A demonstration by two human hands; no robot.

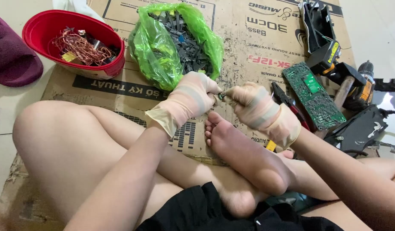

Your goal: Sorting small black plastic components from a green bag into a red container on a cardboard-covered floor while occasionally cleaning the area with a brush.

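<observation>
Both gloved hands, left hand (193, 99) and right hand (253, 107), pinch a tiny part (222, 96), maybe a coil, right by the green bag (159, 47) for easy dropping.

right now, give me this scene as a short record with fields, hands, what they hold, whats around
left hand: gloved left hand, pinching a small dark part
right hand: gloved right hand, gripping the same part
surface: flattened cardboard on the floor
behind hands: green bag of dark scrap pieces
far left: red bowl holding copper wire
right side: green circuit board, red-handled pliers, cordless drill
</observation>
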